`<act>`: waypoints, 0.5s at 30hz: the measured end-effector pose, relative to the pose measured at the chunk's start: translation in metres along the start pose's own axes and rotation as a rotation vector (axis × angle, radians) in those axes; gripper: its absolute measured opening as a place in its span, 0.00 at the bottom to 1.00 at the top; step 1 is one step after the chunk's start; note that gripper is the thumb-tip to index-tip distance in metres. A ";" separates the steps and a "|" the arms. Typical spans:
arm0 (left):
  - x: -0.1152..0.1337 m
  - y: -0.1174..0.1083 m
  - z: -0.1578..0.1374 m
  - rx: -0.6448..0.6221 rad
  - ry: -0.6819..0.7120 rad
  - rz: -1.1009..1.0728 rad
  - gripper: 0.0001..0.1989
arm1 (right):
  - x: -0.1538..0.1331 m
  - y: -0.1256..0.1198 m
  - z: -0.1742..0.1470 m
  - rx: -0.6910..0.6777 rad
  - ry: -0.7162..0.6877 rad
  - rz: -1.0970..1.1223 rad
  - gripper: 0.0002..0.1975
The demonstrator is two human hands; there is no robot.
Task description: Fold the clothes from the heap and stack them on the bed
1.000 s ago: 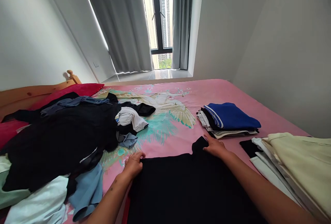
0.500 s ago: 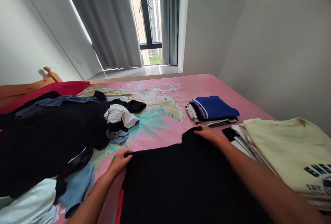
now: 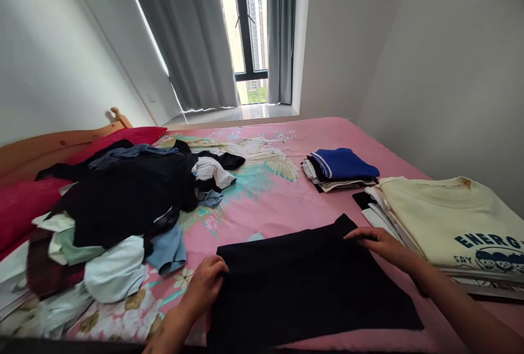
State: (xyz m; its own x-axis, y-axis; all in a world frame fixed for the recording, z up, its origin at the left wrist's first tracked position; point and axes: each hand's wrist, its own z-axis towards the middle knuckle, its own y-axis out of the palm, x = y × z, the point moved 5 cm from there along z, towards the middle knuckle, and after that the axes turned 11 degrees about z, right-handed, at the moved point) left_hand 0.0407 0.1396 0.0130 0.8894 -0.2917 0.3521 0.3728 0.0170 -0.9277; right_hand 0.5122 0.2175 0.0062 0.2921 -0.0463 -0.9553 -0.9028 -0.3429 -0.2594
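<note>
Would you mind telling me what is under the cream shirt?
Under the cream shirt, pale folded layers show along its left side, with a black piece poking out. How far each extends beneath is covered.

The left hand (image 3: 207, 283) hides some black cloth (image 3: 301, 283), and the picture's right edge crops the cream shirt (image 3: 434, 217).
</note>
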 end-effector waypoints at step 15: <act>0.001 0.008 -0.034 0.067 0.025 0.146 0.13 | 0.039 0.021 -0.038 0.150 -0.072 -0.326 0.20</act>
State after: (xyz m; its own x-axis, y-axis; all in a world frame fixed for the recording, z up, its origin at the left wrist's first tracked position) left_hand 0.0355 0.1067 0.0020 0.9289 -0.3050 0.2100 0.2575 0.1247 -0.9582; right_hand 0.5162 0.1729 -0.0310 0.5543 0.1110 -0.8249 -0.8036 -0.1869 -0.5651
